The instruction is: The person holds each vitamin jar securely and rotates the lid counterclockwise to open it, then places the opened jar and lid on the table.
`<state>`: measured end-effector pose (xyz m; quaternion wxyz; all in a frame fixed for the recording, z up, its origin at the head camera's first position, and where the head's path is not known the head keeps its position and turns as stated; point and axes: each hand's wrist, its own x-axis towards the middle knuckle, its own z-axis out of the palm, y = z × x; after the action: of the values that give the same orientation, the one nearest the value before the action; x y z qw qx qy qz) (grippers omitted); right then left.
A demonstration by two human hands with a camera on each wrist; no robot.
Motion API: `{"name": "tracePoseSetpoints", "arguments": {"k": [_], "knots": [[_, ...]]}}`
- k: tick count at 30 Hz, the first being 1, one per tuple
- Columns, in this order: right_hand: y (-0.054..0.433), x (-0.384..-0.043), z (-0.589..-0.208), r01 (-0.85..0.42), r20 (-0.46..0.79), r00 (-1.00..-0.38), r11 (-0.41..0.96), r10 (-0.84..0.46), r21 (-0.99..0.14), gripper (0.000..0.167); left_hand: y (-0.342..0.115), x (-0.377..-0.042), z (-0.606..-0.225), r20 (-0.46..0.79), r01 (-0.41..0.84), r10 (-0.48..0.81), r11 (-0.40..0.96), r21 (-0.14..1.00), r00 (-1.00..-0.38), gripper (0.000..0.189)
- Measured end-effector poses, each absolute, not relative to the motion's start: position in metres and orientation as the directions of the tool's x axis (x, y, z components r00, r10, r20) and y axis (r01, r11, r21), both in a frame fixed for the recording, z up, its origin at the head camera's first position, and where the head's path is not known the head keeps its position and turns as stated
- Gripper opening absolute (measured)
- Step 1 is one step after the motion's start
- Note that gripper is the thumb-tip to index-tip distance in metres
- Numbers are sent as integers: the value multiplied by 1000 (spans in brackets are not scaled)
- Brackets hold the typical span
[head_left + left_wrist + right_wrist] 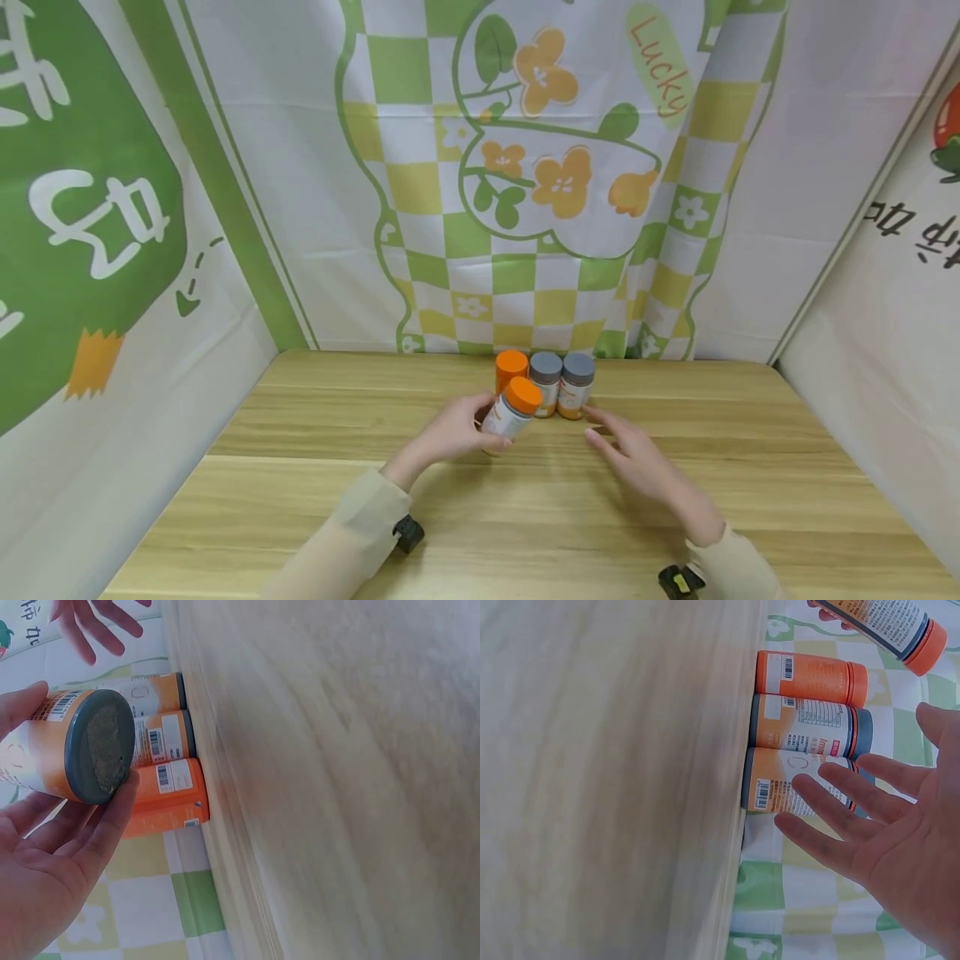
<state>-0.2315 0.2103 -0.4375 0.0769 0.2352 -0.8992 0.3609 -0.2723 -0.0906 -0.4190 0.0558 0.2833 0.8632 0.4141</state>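
My left hand (455, 431) grips a supplement bottle (507, 416) with an orange lid and a white label, tilted with its lid leaning to the right. Its dark base (101, 746) shows in the left wrist view, off the table. Behind it stand three bottles side by side: an orange bottle (512, 365), a grey-lidded bottle (546, 377) in the middle, and another grey-lidded bottle (577, 387) on the right. My right hand (637, 460) is beside that rightmost bottle, fingers spread and holding nothing, with fingertips close to its lower right side.
The wooden table (525, 525) runs back to a hanging cloth (480, 275) with green and yellow checks, close behind the row of bottles. Printed cloth walls (247, 367) stand at the left and right sides.
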Motion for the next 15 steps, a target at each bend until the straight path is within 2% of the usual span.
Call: {"name": "tracePoseSetpoints", "arguments": {"k": [15], "knots": [[199,-235,-435,-490,341,-872,620,-351,-613,45,-83,-263,-417,155,489,571,495,718,-806,41]]}}
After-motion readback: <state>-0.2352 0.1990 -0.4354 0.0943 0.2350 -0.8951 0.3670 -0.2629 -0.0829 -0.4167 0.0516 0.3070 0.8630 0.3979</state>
